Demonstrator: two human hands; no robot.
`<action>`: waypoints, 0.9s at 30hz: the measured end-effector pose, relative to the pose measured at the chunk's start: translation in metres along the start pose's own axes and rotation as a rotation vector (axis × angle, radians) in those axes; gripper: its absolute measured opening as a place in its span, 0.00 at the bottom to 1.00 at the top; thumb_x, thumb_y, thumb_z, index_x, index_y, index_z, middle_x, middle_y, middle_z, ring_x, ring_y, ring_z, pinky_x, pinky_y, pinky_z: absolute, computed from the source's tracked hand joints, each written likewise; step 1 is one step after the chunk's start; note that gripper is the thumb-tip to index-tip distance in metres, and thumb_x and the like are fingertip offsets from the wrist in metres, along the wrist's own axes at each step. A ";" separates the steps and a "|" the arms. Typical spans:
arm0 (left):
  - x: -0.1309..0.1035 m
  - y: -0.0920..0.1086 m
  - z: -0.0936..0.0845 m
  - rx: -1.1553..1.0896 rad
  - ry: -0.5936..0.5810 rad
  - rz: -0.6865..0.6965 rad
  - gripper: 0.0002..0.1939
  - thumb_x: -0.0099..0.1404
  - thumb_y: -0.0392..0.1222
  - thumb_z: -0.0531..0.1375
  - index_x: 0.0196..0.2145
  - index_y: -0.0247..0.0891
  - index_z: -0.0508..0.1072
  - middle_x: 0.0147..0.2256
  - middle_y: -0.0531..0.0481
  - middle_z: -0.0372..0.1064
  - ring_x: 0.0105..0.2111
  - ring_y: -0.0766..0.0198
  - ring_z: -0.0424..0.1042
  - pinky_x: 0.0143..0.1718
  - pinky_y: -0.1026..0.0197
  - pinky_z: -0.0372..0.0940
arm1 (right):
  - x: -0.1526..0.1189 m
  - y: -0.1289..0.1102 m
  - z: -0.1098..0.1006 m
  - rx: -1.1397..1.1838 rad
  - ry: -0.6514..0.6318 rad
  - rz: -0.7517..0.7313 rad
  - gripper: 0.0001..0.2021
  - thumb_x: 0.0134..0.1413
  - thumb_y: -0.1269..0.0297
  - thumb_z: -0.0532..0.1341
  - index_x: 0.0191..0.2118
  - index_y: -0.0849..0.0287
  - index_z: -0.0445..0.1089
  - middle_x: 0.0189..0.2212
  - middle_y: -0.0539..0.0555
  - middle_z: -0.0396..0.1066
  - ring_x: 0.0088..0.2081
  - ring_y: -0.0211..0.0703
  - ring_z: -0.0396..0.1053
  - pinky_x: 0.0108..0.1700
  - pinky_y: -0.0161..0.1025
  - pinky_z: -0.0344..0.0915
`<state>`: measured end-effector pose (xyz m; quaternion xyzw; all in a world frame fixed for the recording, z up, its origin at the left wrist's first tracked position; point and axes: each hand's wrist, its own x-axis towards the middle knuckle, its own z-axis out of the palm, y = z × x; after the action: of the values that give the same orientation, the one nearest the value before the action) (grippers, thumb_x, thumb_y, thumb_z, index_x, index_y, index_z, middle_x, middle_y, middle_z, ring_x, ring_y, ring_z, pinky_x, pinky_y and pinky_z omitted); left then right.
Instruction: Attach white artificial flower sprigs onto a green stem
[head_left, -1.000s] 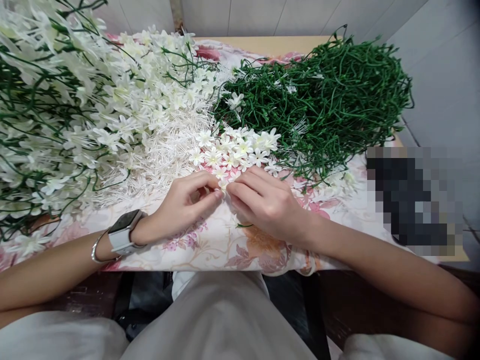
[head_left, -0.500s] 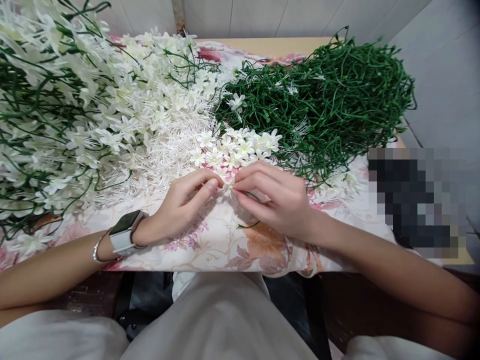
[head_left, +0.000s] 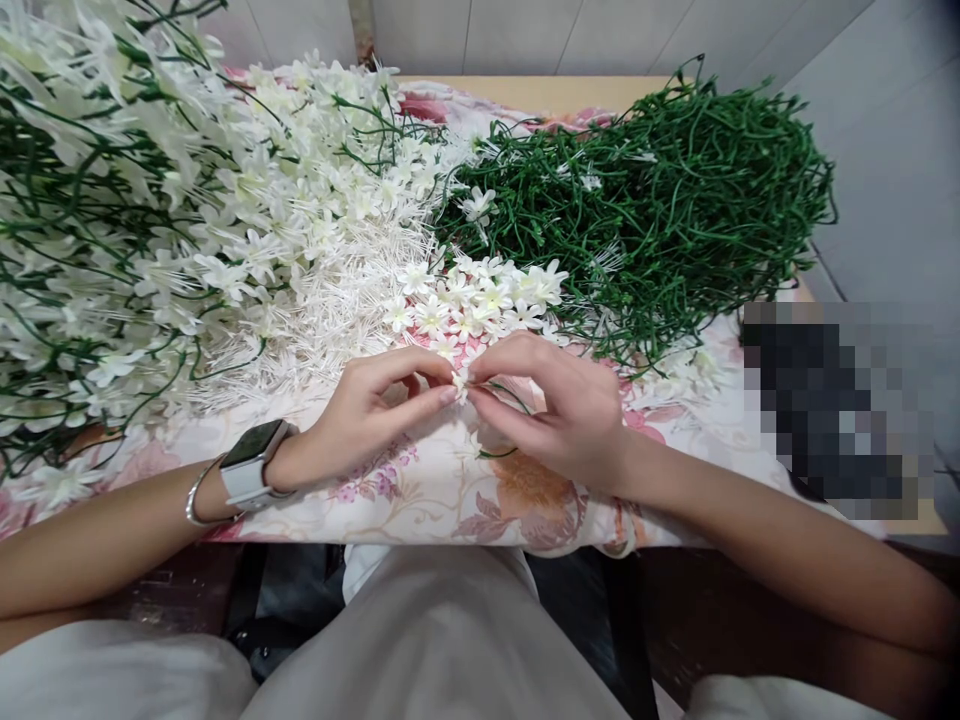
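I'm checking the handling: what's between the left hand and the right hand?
The head view shows a small white flower held between the left hand and right hand.

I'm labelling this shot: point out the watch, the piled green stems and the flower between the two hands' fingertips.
Watch [head_left: 255, 447], head view: on its dark screen.
Green stems [head_left: 645, 215], head view: middle of the pile.
Flower [head_left: 460, 383], head view: on its white petals.

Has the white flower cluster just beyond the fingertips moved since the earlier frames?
No. Judged against the yellow board at the back, the white flower cluster keeps its place; both merely drift slightly with the camera's view.
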<state>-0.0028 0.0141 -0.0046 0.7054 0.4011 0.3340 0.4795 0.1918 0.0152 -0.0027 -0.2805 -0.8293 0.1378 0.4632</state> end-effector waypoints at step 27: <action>0.004 0.003 -0.001 -0.103 -0.134 -0.168 0.12 0.62 0.45 0.60 0.41 0.40 0.78 0.42 0.47 0.75 0.42 0.60 0.72 0.42 0.62 0.67 | 0.001 0.005 -0.003 0.037 0.108 0.192 0.06 0.49 0.78 0.61 0.27 0.60 0.67 0.25 0.52 0.71 0.29 0.38 0.69 0.31 0.37 0.67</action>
<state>-0.0010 0.0175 -0.0016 0.6645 0.4083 0.2647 0.5671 0.1958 0.0193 -0.0030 -0.3571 -0.7699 0.1814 0.4969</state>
